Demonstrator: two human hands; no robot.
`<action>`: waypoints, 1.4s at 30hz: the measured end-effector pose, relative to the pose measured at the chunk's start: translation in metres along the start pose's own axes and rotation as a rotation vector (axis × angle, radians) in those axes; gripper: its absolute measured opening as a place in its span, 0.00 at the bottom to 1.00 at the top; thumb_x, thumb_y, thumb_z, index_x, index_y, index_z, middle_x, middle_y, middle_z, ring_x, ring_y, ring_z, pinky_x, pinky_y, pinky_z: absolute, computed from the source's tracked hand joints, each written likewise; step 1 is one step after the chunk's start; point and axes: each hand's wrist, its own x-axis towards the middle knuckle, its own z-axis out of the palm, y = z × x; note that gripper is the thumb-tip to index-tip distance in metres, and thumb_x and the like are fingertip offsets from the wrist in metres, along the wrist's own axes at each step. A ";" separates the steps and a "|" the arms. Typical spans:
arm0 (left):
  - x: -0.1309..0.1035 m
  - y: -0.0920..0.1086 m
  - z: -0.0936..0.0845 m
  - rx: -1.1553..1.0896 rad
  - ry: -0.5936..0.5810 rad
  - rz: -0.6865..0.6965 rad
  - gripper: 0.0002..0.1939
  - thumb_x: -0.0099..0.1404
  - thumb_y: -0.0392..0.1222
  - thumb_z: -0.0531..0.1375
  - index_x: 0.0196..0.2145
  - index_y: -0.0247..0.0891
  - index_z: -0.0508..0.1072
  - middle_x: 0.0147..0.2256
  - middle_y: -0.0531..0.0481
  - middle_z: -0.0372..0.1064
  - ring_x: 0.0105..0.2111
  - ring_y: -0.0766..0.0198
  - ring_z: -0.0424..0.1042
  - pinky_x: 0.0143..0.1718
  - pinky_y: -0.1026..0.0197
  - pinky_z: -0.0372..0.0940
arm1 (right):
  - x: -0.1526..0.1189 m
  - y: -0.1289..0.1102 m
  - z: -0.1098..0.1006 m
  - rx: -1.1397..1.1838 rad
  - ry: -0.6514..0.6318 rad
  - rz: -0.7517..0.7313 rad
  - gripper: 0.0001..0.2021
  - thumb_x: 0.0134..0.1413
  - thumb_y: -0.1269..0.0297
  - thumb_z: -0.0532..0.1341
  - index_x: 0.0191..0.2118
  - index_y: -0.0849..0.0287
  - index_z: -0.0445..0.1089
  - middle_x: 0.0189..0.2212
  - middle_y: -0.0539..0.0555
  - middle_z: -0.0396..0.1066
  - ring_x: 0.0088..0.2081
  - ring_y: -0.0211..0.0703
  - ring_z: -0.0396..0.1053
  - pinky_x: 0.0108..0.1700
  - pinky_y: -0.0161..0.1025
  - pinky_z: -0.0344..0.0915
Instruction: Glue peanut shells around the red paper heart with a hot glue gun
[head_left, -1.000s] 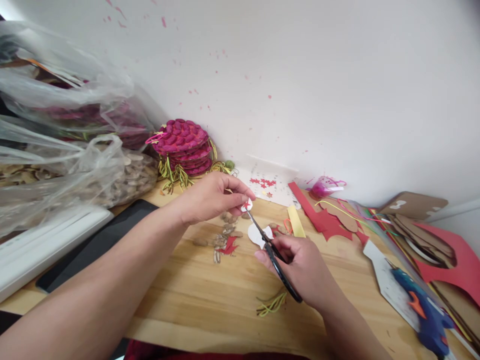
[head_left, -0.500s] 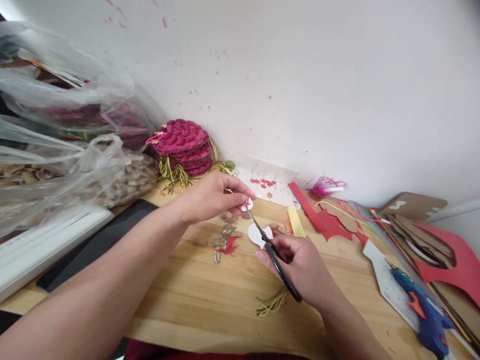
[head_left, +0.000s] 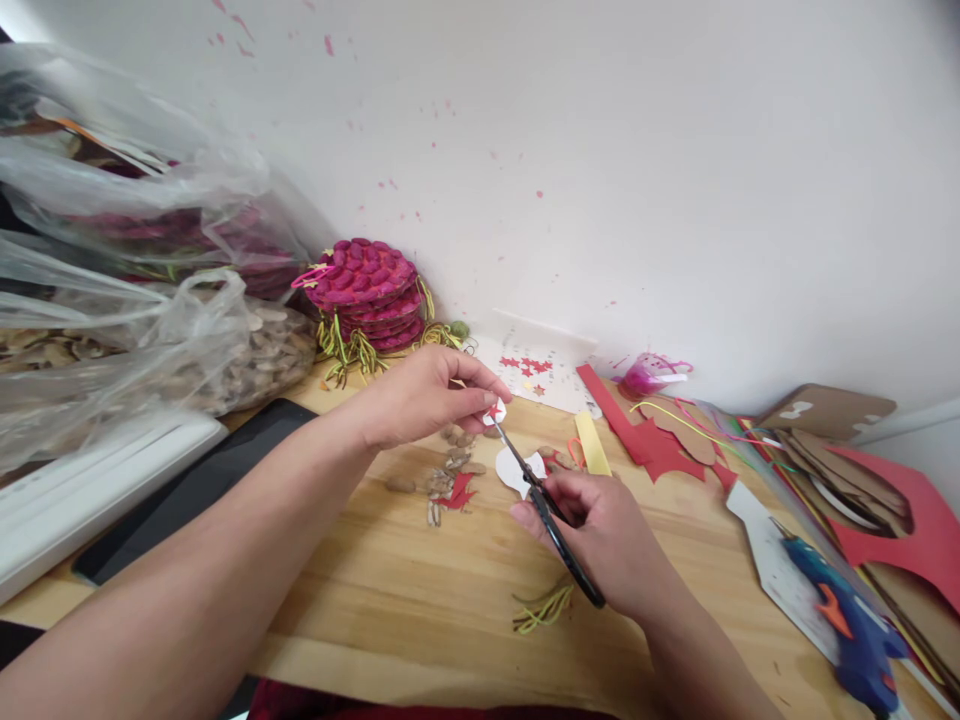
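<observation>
Between its thumb and fingers, my left hand (head_left: pixel 435 395) pinches a small white paper piece (head_left: pixel 489 418) with a red star on it. My right hand (head_left: pixel 600 530) is closed round the black handles of scissors (head_left: pixel 546 508), whose blade tips reach the white piece's lower edge. Below the blades lies a larger white paper cutout (head_left: pixel 510 468). Red paper scraps (head_left: pixel 459 492) and brown seed-like pieces (head_left: pixel 437 482) lie to the left of the scissors. Small red stars (head_left: pixel 527 368) rest on a white sheet (head_left: pixel 574 396) behind my hands.
A magenta disc stack (head_left: pixel 367 290) with tassels and plastic bags (head_left: pixel 247 350) stand at the left, near a dark tablet (head_left: pixel 202 490). At the right are a blue glue gun (head_left: pixel 844 610), red paper (head_left: pixel 660 448) and cardboard (head_left: pixel 821 405). A yellow-green tassel (head_left: pixel 544 608) lies in front.
The scissors' tips have shifted very slightly against the white piece. Both hands have otherwise stayed in place.
</observation>
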 end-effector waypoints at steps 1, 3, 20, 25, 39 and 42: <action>0.000 0.001 0.000 -0.002 0.001 0.000 0.10 0.66 0.39 0.64 0.42 0.31 0.82 0.35 0.42 0.82 0.28 0.67 0.75 0.33 0.64 0.71 | 0.000 0.000 0.000 -0.004 0.002 0.002 0.23 0.47 0.42 0.70 0.25 0.57 0.66 0.22 0.46 0.56 0.26 0.38 0.50 0.28 0.38 0.48; 0.000 0.002 0.000 -0.006 0.003 0.000 0.09 0.66 0.39 0.64 0.41 0.31 0.82 0.34 0.43 0.82 0.28 0.67 0.75 0.33 0.64 0.71 | -0.001 0.000 0.000 -0.009 0.005 -0.002 0.23 0.48 0.42 0.70 0.26 0.57 0.68 0.22 0.46 0.57 0.26 0.38 0.51 0.28 0.38 0.49; -0.001 0.002 0.001 -0.024 0.016 -0.011 0.08 0.65 0.39 0.65 0.39 0.32 0.82 0.31 0.46 0.80 0.27 0.67 0.75 0.32 0.64 0.70 | 0.000 -0.001 0.000 -0.009 -0.003 -0.003 0.22 0.49 0.42 0.70 0.25 0.57 0.67 0.22 0.46 0.57 0.26 0.38 0.51 0.29 0.38 0.50; -0.001 0.001 0.001 -0.020 0.019 -0.004 0.09 0.64 0.40 0.66 0.39 0.33 0.82 0.31 0.45 0.80 0.27 0.66 0.75 0.32 0.64 0.70 | -0.001 -0.003 0.000 0.006 -0.007 0.005 0.23 0.48 0.41 0.70 0.25 0.56 0.66 0.22 0.47 0.58 0.26 0.39 0.51 0.29 0.39 0.49; 0.000 0.001 0.002 -0.012 0.027 -0.012 0.08 0.65 0.39 0.65 0.40 0.32 0.82 0.31 0.45 0.81 0.27 0.67 0.76 0.32 0.64 0.71 | 0.000 0.002 0.003 0.029 -0.010 -0.079 0.23 0.53 0.47 0.69 0.24 0.56 0.58 0.23 0.45 0.51 0.27 0.37 0.48 0.28 0.37 0.47; 0.000 -0.001 0.001 -0.011 0.026 -0.007 0.08 0.65 0.39 0.65 0.40 0.33 0.82 0.30 0.46 0.81 0.27 0.67 0.76 0.31 0.65 0.70 | 0.000 0.001 0.003 0.019 -0.010 -0.100 0.24 0.55 0.48 0.69 0.24 0.56 0.57 0.23 0.45 0.51 0.27 0.37 0.48 0.28 0.37 0.47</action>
